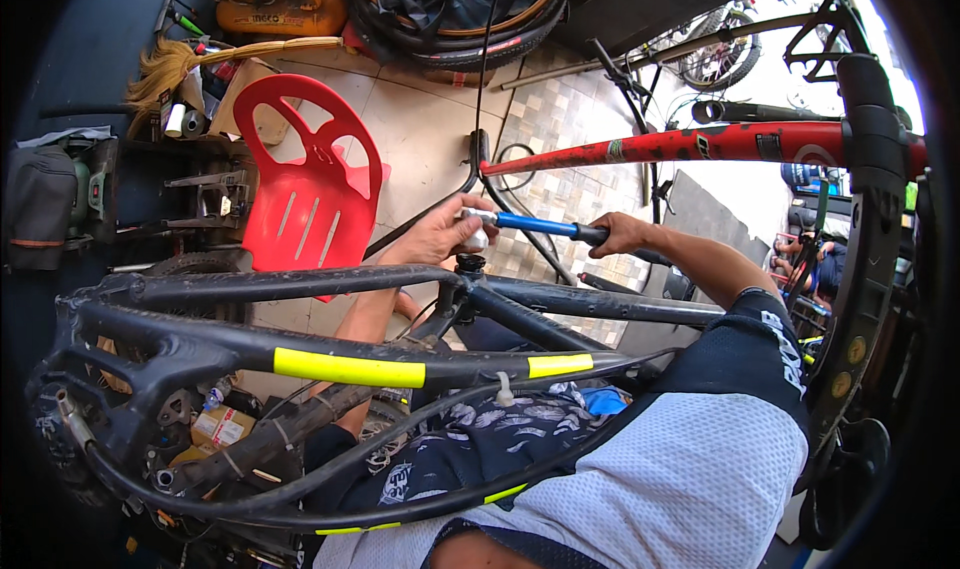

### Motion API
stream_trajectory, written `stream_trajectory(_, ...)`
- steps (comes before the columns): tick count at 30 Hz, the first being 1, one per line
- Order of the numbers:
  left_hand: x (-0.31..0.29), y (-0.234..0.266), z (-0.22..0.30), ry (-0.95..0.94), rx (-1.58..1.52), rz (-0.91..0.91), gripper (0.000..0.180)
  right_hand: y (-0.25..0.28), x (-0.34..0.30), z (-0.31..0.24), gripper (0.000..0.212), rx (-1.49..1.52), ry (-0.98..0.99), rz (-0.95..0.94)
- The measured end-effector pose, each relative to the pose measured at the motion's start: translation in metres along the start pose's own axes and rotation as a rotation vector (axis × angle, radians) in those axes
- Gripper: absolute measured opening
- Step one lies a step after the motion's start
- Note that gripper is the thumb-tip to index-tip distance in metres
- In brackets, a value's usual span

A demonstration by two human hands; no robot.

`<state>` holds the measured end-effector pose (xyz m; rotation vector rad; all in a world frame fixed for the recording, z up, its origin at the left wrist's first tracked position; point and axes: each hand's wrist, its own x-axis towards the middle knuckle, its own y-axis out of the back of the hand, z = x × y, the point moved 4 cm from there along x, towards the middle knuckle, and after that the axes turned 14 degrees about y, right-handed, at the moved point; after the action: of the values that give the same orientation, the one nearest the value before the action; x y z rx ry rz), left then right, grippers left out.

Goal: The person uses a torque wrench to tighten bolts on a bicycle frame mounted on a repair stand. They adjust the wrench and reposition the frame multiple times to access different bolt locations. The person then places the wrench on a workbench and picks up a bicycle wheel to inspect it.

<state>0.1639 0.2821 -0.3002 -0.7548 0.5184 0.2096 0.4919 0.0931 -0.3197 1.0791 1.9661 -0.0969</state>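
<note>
The black frame (pixel 230 347) spans the near side of both grips, its tubes crossing in front of the left forearm (pixel 368 319). The red tube (pixel 640 149) runs beyond the right grip (pixel 622 234) and off to its right. Left of the left grip (pixel 438 235), and well apart from it, stands the red chair (pixel 262 204). Straight beyond the left grip, on the far side of the floor (pixel 420 119), lie the tyres (pixel 460 54); the orange tank (pixel 275 17) and the broom (pixel 168 69) are farther left.

The right arm comes in from the right, bent at the elbow, its forearm slanting up and inward out of a black sleeve (pixel 735 344). The left forearm rises behind the frame, and its wrist turns so that the fingers point right.

Between the two grips lies the blue tool (pixel 537 226), nearly level and sloping slightly down toward the right. The right grip is curled around its black handle; the left grip is closed about its silver end, thumb and fingers bent. A small white piece (pixel 478 241) shows just below the left fingertips; whether they press on it I cannot tell.
</note>
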Motion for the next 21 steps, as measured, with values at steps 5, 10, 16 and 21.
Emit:
stream_trajectory(5,0.009,-0.001,-0.002,-0.015,0.067,-0.020,0.036,-0.021,0.013,0.030,0.038,-0.076,-0.055,0.011)
stream_trajectory(10,0.004,0.006,-0.008,0.057,0.043,0.000,0.041,-0.042,0.040,0.037,0.039,-0.061,-0.006,-0.032)
stream_trajectory(16,0.005,0.005,-0.015,0.092,0.023,0.047,0.040,-0.060,0.056,0.047,0.036,0.033,-0.048,-0.175)
stream_trajectory(21,0.003,0.002,-0.012,0.133,-0.021,0.101,0.042,-0.069,0.059,0.045,0.038,0.013,-0.052,-0.202)
